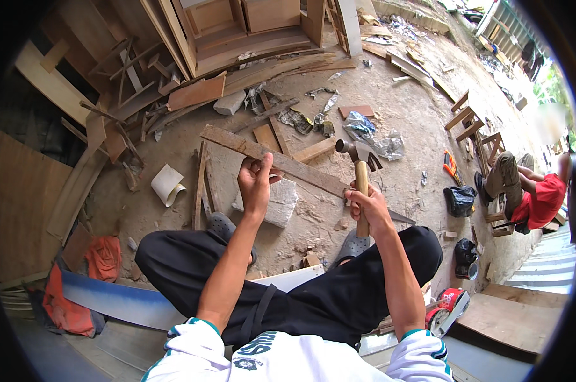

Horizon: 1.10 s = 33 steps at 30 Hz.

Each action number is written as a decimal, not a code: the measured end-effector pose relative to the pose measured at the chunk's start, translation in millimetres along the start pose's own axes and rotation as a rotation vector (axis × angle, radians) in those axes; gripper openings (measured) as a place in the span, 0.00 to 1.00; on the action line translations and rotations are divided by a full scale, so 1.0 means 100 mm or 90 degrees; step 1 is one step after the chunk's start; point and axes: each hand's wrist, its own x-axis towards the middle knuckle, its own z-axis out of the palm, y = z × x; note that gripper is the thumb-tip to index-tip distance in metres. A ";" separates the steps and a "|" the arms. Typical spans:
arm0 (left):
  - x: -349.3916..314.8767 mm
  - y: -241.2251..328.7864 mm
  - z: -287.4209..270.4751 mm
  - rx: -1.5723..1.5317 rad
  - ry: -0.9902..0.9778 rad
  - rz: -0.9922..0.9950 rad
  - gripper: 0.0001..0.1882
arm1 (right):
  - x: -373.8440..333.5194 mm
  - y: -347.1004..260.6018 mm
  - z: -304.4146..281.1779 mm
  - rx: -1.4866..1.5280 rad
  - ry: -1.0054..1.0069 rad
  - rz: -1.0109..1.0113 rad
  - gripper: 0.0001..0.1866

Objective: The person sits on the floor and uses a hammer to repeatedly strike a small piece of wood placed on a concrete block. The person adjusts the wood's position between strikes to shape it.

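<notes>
A long, narrow wooden strip (301,170) slants across in front of me, its far end up to the left. My left hand (256,184) is closed on its near edge, left of the middle. In my right hand (370,207) is a claw hammer (362,175), held upright by its wooden handle with the metal head on top. The strip's right end reaches the fingers of that hand; whether they also grip it, I cannot tell. Below the strip a pale rough block (280,205) lies on the ground between my feet.
Wood offcuts (315,150), crumpled plastic (390,145) and a handsaw with an orange handle (452,167) lie on the dirt ground. A wooden cabinet (256,48) stands ahead. At right sits a person in a red shirt (543,197), near a black bag (460,200).
</notes>
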 end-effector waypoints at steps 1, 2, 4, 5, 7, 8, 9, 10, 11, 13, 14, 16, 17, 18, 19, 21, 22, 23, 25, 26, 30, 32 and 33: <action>0.01 -0.02 0.01 0.001 -0.001 0.002 0.14 | -0.02 0.01 -0.01 0.003 0.004 -0.002 0.20; 0.03 -0.04 0.03 0.003 -0.003 0.004 0.15 | -0.04 0.02 -0.01 0.007 0.010 -0.005 0.21; 0.07 -0.09 0.14 -0.010 -0.020 -0.021 0.17 | -0.11 0.07 -0.02 -0.016 0.014 0.001 0.19; 0.09 -0.11 0.19 -0.020 -0.031 -0.048 0.18 | -0.12 0.10 -0.02 -0.027 0.019 0.004 0.19; 0.08 -0.19 0.35 -0.040 -0.058 -0.109 0.21 | -0.16 0.23 -0.08 -0.047 0.015 -0.007 0.18; 0.05 -0.23 0.45 -0.092 -0.061 -0.153 0.21 | -0.19 0.29 -0.10 -0.059 0.013 -0.016 0.18; 0.02 -0.28 0.55 -0.141 -0.060 -0.196 0.21 | -0.23 0.32 -0.11 -0.089 0.013 -0.004 0.18; -0.01 -0.32 0.62 -0.190 -0.058 -0.239 0.22 | -0.27 0.36 -0.14 -0.108 0.000 -0.004 0.20; 0.00 -0.41 0.68 -0.209 -0.046 -0.253 0.21 | -0.31 0.40 -0.16 -0.143 0.002 0.001 0.21; 0.07 -0.59 0.75 -0.217 -0.036 -0.288 0.20 | -0.41 0.45 -0.19 -0.182 0.012 -0.004 0.21; 0.12 -0.68 0.75 -0.220 -0.029 -0.306 0.20 | -0.47 0.49 -0.20 -0.184 0.019 -0.012 0.22; 0.24 -0.83 0.72 -0.122 -0.081 -0.306 0.20 | -0.56 0.56 -0.27 -0.230 0.043 0.002 0.22; 0.29 -0.96 0.69 -0.072 -0.114 -0.303 0.23 | -0.60 0.61 -0.36 -0.275 0.061 0.026 0.22; 0.37 -1.06 0.63 -0.017 -0.150 -0.297 0.25 | -0.62 0.66 -0.38 -0.313 0.078 0.048 0.22; 0.35 -1.08 0.63 0.101 -0.181 -0.278 0.29 | -0.67 0.60 -0.41 -0.359 0.086 0.045 0.22; 0.32 -1.19 0.54 0.331 -0.238 -0.220 0.41 | -0.73 0.67 -0.43 -0.390 0.120 0.060 0.21; 0.28 -1.24 0.50 0.439 -0.251 -0.172 0.42 | -0.70 0.69 -0.47 -0.414 0.137 0.064 0.21; 0.46 -1.49 0.25 0.516 -0.281 -0.096 0.40 | -0.59 0.78 -0.46 -0.411 0.121 0.056 0.21; 0.67 -1.90 -0.17 0.636 -0.334 0.023 0.36 | -0.38 0.89 -0.35 -0.447 0.106 0.070 0.21; 0.62 -2.01 -0.30 0.680 -0.371 0.064 0.34 | -0.37 0.94 -0.33 -0.454 0.107 0.092 0.20; 0.40 -2.10 -0.73 0.886 -0.477 0.051 0.26 | -0.23 1.27 -0.27 -0.301 0.128 0.196 0.16; 0.39 -2.15 -0.94 0.889 -0.471 0.059 0.24 | -0.13 1.44 -0.23 -0.274 0.117 0.186 0.15; 0.40 -2.21 -1.03 0.902 -0.484 0.081 0.24 | -0.09 1.50 -0.20 -0.251 0.115 0.214 0.15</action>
